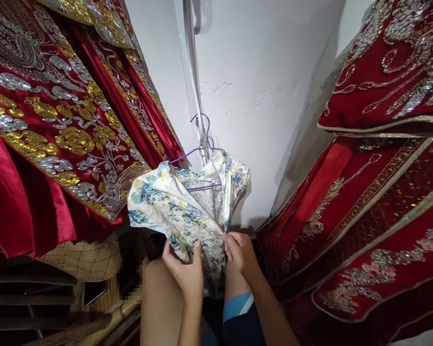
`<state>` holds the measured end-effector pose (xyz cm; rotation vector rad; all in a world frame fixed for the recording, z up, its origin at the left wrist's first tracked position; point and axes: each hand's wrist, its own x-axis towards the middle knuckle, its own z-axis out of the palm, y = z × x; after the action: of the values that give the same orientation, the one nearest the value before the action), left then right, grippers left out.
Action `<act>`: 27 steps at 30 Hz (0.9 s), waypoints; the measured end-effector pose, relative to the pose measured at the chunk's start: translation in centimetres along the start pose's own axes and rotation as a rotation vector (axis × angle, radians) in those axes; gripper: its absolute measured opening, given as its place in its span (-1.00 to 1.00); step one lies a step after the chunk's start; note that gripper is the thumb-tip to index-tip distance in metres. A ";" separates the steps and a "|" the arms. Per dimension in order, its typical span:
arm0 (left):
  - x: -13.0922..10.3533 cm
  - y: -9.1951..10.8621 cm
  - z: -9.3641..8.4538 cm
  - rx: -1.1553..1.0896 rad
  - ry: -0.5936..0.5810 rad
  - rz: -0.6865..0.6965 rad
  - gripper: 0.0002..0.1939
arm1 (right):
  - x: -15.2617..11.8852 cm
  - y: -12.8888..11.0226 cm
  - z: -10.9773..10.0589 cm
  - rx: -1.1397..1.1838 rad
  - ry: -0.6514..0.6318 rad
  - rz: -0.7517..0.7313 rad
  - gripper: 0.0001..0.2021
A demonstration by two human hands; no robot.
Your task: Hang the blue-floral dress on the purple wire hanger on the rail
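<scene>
A short-sleeved floral blouse (187, 211) in white, blue and yellow hangs in front of me on a purple hanger (187, 157), its collar and neckline spread apart. My right hand (242, 252) is closed in a pinch on the blouse's front edge, at the bottom of the open neckline. Lower down at the left, my left hand (186, 273) holds the blouse's body, thumb on the front and index finger at the side. Its other fingers are hidden. Below the hands, the blouse drops between my knees.
Red garments (57, 125) with gold and silver sequins hang at the left. More red beaded garments (375, 202) hang at the right. A metal pole (187, 57) stands against the pale wall (252, 62). At lower left is a dark wooden slatted piece (29, 300).
</scene>
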<state>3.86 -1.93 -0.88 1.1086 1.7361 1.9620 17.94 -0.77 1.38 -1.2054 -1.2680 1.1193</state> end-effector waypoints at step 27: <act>2.3 3.7 5.6 0.882 -1.082 0.500 -0.67 | 11.9 -15.0 -3.3 0.583 -0.184 -0.140 -0.81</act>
<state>7.26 2.78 3.22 2.4205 1.6554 0.3091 20.60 10.02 17.28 -0.5818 -1.0333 1.3917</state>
